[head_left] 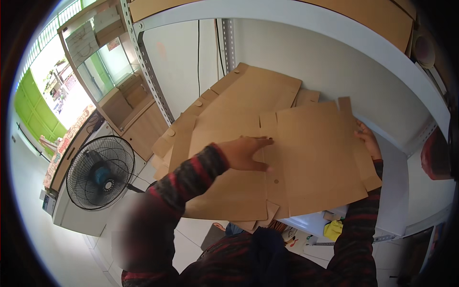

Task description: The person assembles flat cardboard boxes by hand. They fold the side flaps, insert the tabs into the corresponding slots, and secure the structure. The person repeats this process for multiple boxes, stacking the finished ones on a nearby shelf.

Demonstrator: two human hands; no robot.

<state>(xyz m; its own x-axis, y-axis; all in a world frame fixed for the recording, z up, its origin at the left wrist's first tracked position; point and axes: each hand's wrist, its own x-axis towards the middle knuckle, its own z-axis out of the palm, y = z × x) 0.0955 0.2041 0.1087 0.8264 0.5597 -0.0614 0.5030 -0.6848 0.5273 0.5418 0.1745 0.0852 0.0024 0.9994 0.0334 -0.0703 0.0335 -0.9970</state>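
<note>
A flat, unfolded cardboard box point(318, 158) with creases, slots and tabs lies slightly tilted in front of me. My left hand point(245, 152) rests on it near the middle crease, fingers and thumb spread. At its right edge, my right hand point(367, 138) grips the board, and part of that hand is hidden by the cardboard. More flat cardboard pieces point(260, 86) lie beneath and behind, their tabbed edges showing at the far left.
A metal shelf frame point(334, 28) arches above, with cardboard on top. To the left stand a black fan point(101, 172) and a wooden cabinet with glass point(114, 91). A yellow cloth-like item point(333, 230) lies below the cardboard, and a red object point(435, 153) is at the right.
</note>
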